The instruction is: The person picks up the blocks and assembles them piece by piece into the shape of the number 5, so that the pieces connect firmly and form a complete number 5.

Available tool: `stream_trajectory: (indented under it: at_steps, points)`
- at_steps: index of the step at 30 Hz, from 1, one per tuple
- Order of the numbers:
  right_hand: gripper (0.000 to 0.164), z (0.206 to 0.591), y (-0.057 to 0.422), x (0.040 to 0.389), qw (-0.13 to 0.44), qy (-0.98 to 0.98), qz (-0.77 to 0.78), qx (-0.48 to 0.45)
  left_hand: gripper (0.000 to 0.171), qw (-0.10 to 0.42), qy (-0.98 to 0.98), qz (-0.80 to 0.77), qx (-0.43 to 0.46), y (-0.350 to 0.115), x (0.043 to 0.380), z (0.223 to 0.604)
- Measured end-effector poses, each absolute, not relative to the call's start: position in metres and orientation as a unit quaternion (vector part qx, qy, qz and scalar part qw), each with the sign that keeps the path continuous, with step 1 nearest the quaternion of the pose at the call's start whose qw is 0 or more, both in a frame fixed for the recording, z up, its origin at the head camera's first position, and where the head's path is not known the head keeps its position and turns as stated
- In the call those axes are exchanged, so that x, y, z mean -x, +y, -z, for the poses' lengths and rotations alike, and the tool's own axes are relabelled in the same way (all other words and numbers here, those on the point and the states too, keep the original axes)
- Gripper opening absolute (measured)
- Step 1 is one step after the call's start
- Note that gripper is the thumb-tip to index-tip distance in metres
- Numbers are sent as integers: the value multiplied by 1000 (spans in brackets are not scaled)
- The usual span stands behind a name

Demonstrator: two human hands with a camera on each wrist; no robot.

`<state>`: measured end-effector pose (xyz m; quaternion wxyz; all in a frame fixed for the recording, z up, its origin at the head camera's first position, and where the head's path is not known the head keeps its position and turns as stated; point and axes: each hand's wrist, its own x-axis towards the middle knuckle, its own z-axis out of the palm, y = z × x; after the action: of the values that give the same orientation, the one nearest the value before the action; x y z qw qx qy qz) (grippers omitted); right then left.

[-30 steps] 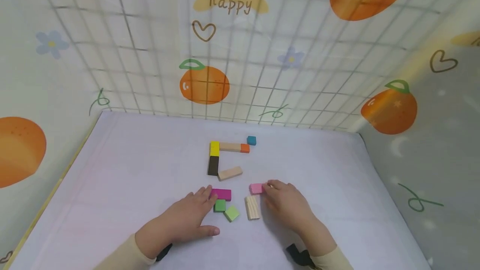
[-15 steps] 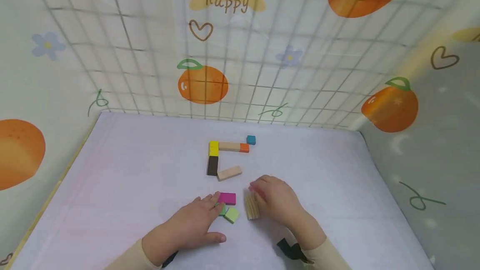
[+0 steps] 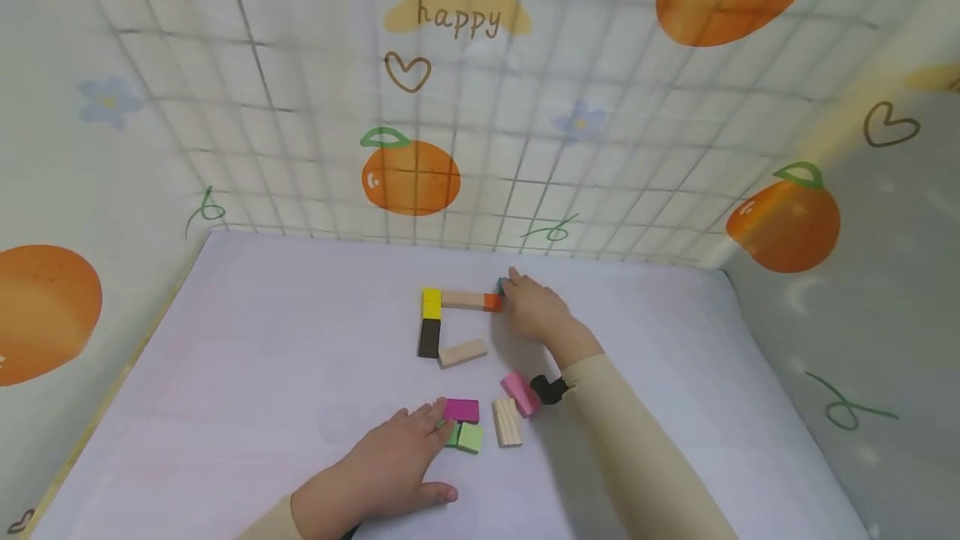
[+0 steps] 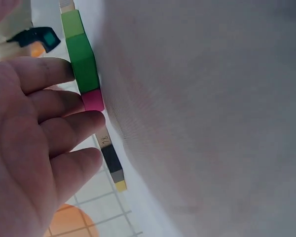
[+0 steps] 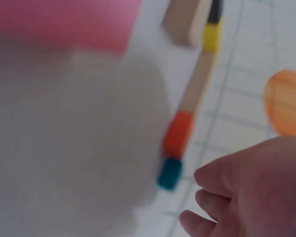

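Observation:
My left hand (image 3: 393, 461) lies with fingers extended against a magenta block (image 3: 462, 410) and a green block (image 4: 84, 64). A light green block (image 3: 470, 437) sits beside the green one. At the far side, my right hand (image 3: 536, 307) reaches to a small teal block (image 5: 170, 174), its fingertips close by with a gap showing in the right wrist view. That teal block stands at the end of an orange block (image 5: 179, 134). Under the right wrist, a pink block (image 3: 519, 394) lies slanted, and left of it is a ridged natural wood block (image 3: 507, 422).
Beyond the hands, yellow (image 3: 431, 304) and dark brown (image 3: 429, 338) blocks form a column. A plain wood block (image 3: 463, 300) runs from the yellow to the orange. Another plain block (image 3: 462, 353) lies askew near the brown one. A patterned cloth wall (image 3: 480, 123) rises behind the white table (image 3: 262, 340).
My right hand has left the pink block, now turned aslant, and moved forward to the teal block. My left hand has slid right; the magenta and green blocks shifted right, and the light green one straightened.

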<state>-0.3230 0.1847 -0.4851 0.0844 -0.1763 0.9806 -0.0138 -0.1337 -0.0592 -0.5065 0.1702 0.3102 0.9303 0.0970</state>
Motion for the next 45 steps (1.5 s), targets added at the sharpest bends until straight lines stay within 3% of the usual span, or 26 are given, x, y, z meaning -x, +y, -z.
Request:
stream_trajectory:
  at_steps: [6,13,24,33,37,41,45]
  points:
    - [54,500,205,334,143,982,40,118,87,150,929,-89,-327,-63,122,509]
    - [53,502,215,319,111,988,9,109,88,142,933,-75,-321,-65,119,507]
    - [61,506,206,268,131,987,-14,91,90,149,935,-50,-319,-63,114,508]
    - [49,498,186,235,85,985,-42,145,90,145,934,-52,-322,-63,114,510]
    - [44,498,188,232,78,986,8,147,98,142,936,-53,-317,-66,115,509]
    - [39,499,193,234,25,987,54,148,108,102,944,-43,-311,-66,130,498]
    - [36,499,195,234,-15,981,65,185,104,42,956,-45,-288,-57,162,489]
